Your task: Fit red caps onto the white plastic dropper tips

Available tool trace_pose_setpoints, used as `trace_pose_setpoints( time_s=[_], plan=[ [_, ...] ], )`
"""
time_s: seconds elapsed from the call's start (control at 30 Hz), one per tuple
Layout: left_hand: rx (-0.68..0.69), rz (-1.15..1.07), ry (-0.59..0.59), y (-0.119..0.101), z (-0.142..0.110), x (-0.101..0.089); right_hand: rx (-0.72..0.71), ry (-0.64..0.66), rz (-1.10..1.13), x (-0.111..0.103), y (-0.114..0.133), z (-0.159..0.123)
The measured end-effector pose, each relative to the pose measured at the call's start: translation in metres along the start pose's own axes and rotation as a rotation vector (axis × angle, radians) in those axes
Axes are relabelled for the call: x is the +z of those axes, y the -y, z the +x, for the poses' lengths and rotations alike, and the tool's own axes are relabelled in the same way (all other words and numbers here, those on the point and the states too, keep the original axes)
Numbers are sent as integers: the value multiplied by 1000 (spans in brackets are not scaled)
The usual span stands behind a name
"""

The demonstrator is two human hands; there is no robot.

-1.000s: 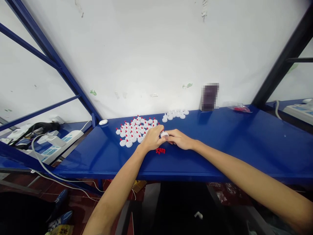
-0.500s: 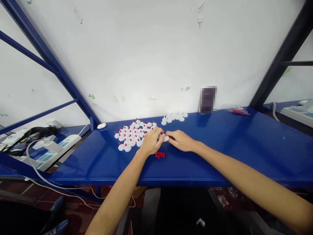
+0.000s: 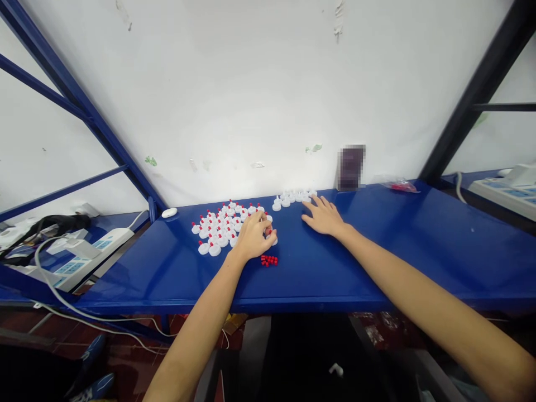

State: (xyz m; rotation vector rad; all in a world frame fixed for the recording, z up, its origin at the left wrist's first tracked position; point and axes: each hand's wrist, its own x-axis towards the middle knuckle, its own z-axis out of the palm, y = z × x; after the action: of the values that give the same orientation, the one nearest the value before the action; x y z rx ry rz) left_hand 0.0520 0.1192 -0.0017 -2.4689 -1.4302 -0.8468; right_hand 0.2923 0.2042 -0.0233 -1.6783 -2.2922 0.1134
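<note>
Hands rest apart on the blue bench (image 3: 377, 245). The left hand (image 3: 252, 237) is curled, knuckles up, at the right edge of a cluster of white caps with red tips (image 3: 224, 223); its fingers close over one cap (image 3: 271, 241) that shows just beside the fingertips, though the grip itself is hidden. The right hand (image 3: 324, 216) lies flat and open, fingers spread, palm down, with its fingertips just short of a smaller group of plain white caps (image 3: 293, 196) near the wall; it holds nothing.

A small heap of loose red plugs (image 3: 269, 260) lies on the bench just near of the left hand, between it and the near edge.

No writing can be read: a dark upright object (image 3: 350, 167) against the wall is blurred out, and the labels on the power strips (image 3: 86, 254) on the left shelf are too small to make out.

The bench is bare to the right of the right hand as far as the dark post, and a clear strip runs along its near edge. A clear bag (image 3: 396, 183) holding red pieces lies far right, by the wall. A white oval object (image 3: 169, 213) sits at the bench's far left corner. Cables trail off the left shelf.
</note>
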Motion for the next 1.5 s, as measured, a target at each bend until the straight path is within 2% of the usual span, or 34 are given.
trace_pose_setpoints(
  time_s=[0.1, 0.17, 0.37, 0.47, 0.57, 0.67, 0.8, 0.9, 1.0, 1.1, 1.33, 1.5],
  plan=[
    [-5, 12, -9, 0, 0, -2, -7, 64, 31, 3, -13, 7],
    [-13, 11, -13, 0, 0, -2, -30, 69, 38, 3, -14, 8],
    [-60, 33, -39, 4, 1, 1, -128, -133, 3, -14, 9, -2],
    [-69, -38, -106, 4, 2, 0, -165, -207, 23, -18, 15, -6],
    [-73, -130, -143, 2, 2, -2, -186, -198, 56, -15, 14, -5],
    [-35, -112, -122, 2, 1, -4, -213, -170, 104, -13, 12, -5],
    [-16, -130, 12, -1, 1, -7, -332, -160, 212, -15, 19, -9],
    [-57, -262, 177, -7, 0, -15, -455, -125, 279, -15, 28, -14],
    [-103, -442, 346, -13, 0, -24, -519, -111, 291, -12, 34, -17],
    [-107, -545, 480, -12, 0, -29, -533, -101, 313, -10, 34, -17],
    [-142, -605, 711, -3, -2, -31, -512, -115, 371, -6, 30, -15],
    [-156, -649, 733, -6, -1, -32, -484, -107, 391, -1, 28, -14]
  ],
)
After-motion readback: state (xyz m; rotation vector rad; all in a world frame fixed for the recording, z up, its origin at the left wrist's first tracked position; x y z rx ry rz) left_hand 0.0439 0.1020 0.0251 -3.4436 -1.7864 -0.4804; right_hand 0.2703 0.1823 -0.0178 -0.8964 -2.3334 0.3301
